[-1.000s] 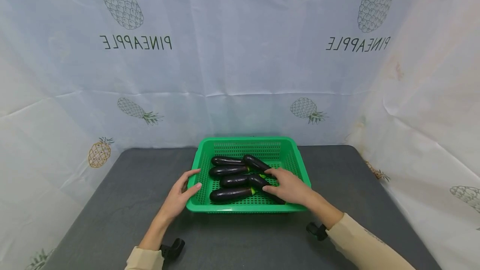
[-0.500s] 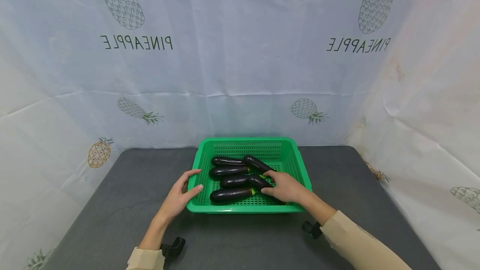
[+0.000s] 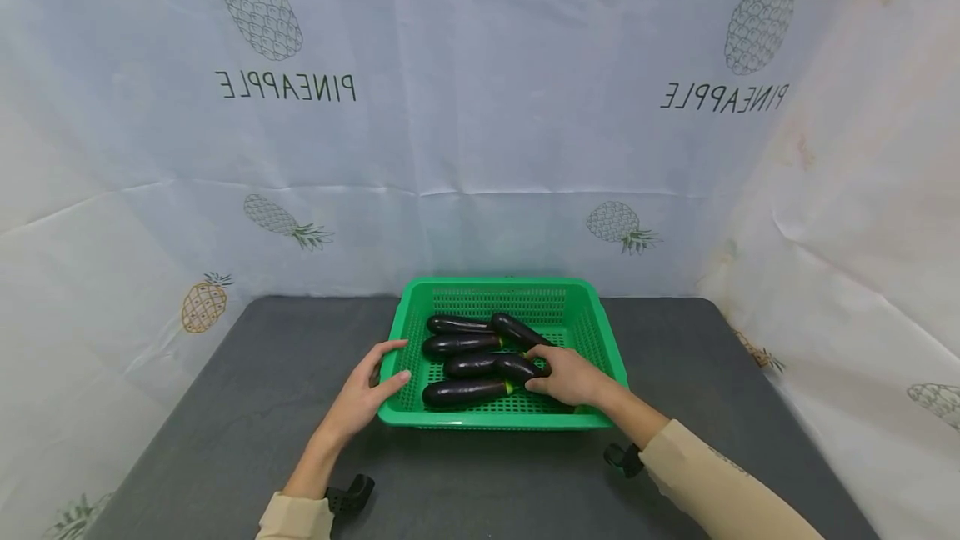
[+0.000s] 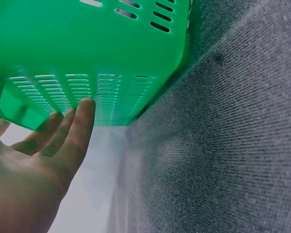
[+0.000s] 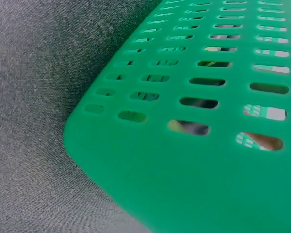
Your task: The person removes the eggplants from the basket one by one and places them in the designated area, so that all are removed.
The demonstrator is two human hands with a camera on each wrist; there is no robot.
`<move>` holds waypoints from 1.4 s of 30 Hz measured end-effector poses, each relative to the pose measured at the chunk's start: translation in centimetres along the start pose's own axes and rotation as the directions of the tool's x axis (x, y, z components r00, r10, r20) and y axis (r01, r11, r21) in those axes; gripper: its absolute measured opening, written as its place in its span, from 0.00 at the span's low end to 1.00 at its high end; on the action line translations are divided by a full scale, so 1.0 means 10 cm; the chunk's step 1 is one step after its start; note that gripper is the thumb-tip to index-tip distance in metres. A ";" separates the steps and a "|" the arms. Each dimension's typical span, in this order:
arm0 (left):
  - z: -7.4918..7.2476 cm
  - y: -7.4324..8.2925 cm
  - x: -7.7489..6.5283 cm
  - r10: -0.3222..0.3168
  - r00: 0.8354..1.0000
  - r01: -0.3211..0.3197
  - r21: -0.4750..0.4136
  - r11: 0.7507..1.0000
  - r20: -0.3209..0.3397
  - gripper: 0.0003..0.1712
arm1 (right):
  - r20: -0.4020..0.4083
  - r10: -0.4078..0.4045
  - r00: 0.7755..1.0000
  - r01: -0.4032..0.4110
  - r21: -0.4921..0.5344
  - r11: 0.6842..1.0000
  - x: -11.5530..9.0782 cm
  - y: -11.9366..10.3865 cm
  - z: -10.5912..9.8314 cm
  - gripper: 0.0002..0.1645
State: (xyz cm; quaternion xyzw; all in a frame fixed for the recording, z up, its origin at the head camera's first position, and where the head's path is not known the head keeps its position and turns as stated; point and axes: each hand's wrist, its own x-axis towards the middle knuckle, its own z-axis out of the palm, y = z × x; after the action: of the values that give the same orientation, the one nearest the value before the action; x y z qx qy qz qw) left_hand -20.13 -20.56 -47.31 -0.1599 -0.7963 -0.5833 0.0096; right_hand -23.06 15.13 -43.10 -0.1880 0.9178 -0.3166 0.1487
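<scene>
A green slotted plastic basket [image 3: 487, 419] holds several glossy dark purple eggplants. In the head view my left hand [image 3: 356, 398] grips the basket's left rim, thumb over the edge. The left wrist view shows my left fingers [image 4: 80, 131] against the slotted outer wall. My right hand [image 3: 573, 377] reaches over the right side and holds an eggplant [image 3: 517, 369] lying at the front right, fingers and thumb on either side of it. Part of that eggplant is hidden under the hand. Another eggplant [image 3: 465, 392] lies along the front; one more [image 3: 517, 328] slants at the back.
The basket stands on a dark grey cloth-covered table [image 3: 495, 482], near its back edge. Behind it hangs a white sheet [image 3: 487, 107] printed with pineapples. Black wrist straps [image 3: 624, 458] are on both arms. The right wrist view is mostly filled by the basket's outer wall [image 5: 184, 174].
My right hand has moved slightly left over the front right eggplant. The left hand keeps its place on the rim. The head view has shifted a little.
</scene>
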 end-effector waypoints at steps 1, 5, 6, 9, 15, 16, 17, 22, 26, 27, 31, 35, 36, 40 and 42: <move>0.00 0.00 0.00 -0.002 1.000 0.002 -0.005 1.000 0.001 0.30 | -0.002 -0.010 1.000 0.010 0.010 1.000 0.00 0.00 0.00 0.28; 0.00 0.00 0.00 -0.008 1.000 0.008 -0.010 1.000 -0.005 0.30 | -0.004 -0.042 0.999 0.042 0.042 0.998 0.00 0.03 -0.01 0.26; 0.01 0.00 0.00 -0.007 1.000 0.007 -0.008 1.000 -0.005 0.30 | -0.006 -0.051 0.999 0.052 0.045 0.998 0.00 0.03 -0.01 0.25; 0.01 0.00 0.00 -0.001 1.000 0.002 0.010 1.000 -0.012 0.30 | -0.008 -0.078 0.997 0.079 0.054 0.995 -0.02 0.03 -0.03 0.25; 0.01 -0.02 0.00 0.004 1.000 -0.004 0.026 1.000 -0.015 0.30 | -0.011 -0.149 0.989 0.149 0.031 0.988 -0.10 0.00 -0.10 0.25; 0.02 -0.01 0.00 0.001 1.000 -0.001 0.022 1.000 -0.014 0.30 | -0.011 -0.159 0.987 0.160 0.027 0.987 -0.12 -0.01 -0.11 0.25; 0.02 -0.01 0.00 -0.004 1.000 0.004 0.015 1.000 -0.014 0.30 | -0.011 -0.163 0.987 0.163 0.023 0.986 -0.14 -0.02 -0.13 0.25; 0.02 0.01 0.00 -0.028 0.999 0.028 0.002 1.000 -0.016 0.30 | -0.016 -0.179 0.984 0.179 0.024 0.984 -0.23 -0.06 -0.20 0.25; 0.02 0.02 0.01 -0.032 0.999 0.032 0.001 0.999 -0.016 0.30 | -0.035 -0.187 0.982 0.188 0.027 0.982 -0.30 -0.09 -0.26 0.25; 0.02 0.02 0.01 -0.031 0.999 0.031 0.002 1.000 -0.015 0.30 | -0.040 -0.189 0.981 0.190 0.027 0.981 -0.32 -0.09 -0.27 0.25; 0.01 0.01 0.01 -0.022 1.000 0.022 0.008 1.000 -0.018 0.30 | -0.056 -0.194 0.979 0.195 0.029 0.980 -0.40 -0.13 -0.34 0.25; 0.01 0.00 0.01 -0.014 1.000 0.014 0.014 1.000 -0.017 0.30 | -0.083 -0.185 0.979 0.187 0.023 0.982 -0.47 -0.15 -0.40 0.25; 0.01 -0.01 0.01 -0.012 1.000 0.013 0.017 1.000 -0.018 0.30 | -0.093 -0.184 0.978 0.187 0.018 0.982 -0.49 -0.15 -0.42 0.25; 0.00 -0.02 0.01 -0.006 1.000 0.006 0.021 1.000 -0.016 0.29 | -0.132 -0.189 0.973 0.191 0.003 0.982 -0.54 -0.15 -0.51 0.25; -0.01 -0.03 0.00 0.000 1.000 0.000 0.028 1.000 -0.016 0.29 | -0.150 -0.195 0.969 0.196 -0.004 0.981 -0.56 -0.15 -0.56 0.24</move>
State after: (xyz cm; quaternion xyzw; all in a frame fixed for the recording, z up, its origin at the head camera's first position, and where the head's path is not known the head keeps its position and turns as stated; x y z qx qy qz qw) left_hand -20.26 -20.70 -47.53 -0.1551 -0.8042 -0.5735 0.0180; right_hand -19.93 19.46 -37.02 -0.2524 0.9016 -0.3480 0.0487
